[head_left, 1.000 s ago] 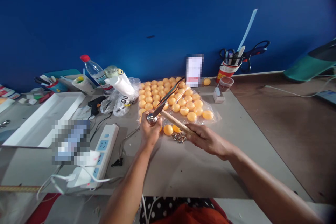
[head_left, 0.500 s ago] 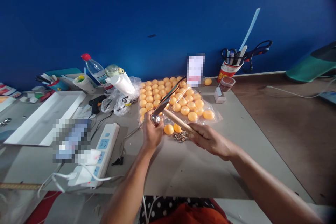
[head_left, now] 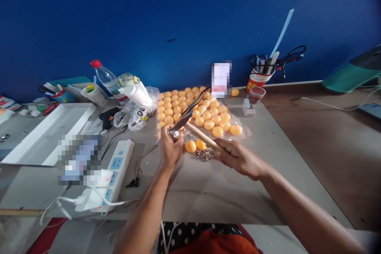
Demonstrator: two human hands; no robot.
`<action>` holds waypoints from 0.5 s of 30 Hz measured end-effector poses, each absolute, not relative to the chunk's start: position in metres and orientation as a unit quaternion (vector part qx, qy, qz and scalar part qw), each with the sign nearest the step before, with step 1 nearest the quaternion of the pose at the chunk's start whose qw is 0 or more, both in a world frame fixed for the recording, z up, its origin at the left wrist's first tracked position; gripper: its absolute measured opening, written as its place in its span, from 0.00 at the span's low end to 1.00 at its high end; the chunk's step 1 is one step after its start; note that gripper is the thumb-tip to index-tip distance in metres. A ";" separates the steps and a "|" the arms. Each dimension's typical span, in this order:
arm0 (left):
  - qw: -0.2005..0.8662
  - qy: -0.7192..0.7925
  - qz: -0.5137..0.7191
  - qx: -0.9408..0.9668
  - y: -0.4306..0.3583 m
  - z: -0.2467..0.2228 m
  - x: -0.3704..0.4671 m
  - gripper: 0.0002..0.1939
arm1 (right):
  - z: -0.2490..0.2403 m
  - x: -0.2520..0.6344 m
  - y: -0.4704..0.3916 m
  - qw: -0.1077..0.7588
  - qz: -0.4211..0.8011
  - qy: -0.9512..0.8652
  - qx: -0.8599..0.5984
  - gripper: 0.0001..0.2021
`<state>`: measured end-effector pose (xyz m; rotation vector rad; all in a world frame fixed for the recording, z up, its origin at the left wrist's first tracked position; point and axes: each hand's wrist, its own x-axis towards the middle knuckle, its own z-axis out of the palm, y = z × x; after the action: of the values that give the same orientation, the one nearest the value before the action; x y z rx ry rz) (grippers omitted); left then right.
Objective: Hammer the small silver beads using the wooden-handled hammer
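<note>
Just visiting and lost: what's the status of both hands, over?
Right hand gripping hammer. Left hand holding shiny ball by hammer head, contact unclear. Orange balls close beyond.

wooden handle [head_left: 203, 136], glossy metal hammerhead [head_left: 179, 126]

The right hand [head_left: 238, 158] grips a dark-headed hammer [head_left: 202, 135] by its pale wooden handle. The left hand [head_left: 172, 151] curls around a rounded silver metal piece [head_left: 173, 134] at the head's end; whether they are joined is unclear. Beyond, glossy orange balls [head_left: 168, 112] lie on the grey counter [head_left: 238, 202], some under clear plastic film [head_left: 245, 131], near heaped metallic bits [head_left: 204, 155].
</note>
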<state>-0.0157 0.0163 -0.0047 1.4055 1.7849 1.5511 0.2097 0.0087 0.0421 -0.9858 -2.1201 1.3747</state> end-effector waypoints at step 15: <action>0.287 0.564 0.628 0.453 0.019 -0.006 -0.016 0.16 | 0.041 0.209 0.008 0.212 0.490 -0.761 -0.368 0.14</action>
<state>-0.0162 0.0189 -0.0057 1.2105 1.5084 1.6777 0.2086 0.0083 0.0413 -1.0229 -2.1146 1.3611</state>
